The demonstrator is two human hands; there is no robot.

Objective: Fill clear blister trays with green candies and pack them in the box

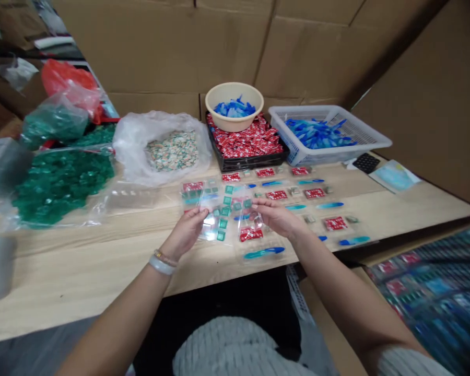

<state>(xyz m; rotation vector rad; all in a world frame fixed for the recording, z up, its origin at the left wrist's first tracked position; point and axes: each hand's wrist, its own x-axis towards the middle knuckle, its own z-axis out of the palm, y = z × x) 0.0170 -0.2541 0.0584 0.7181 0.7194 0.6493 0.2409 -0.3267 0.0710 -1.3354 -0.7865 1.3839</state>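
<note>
We're pinching clear plastic packaging in our left hand; right hand at a green square, can't tell grip.

Glare and blur hid the edges of the clear plastic packaging at the left hand; whether the right hand gripped it was unclear. The cream bowl covered some red packets, their print illegibly small. Blurred stacked packs ran past the right edge.
</note>
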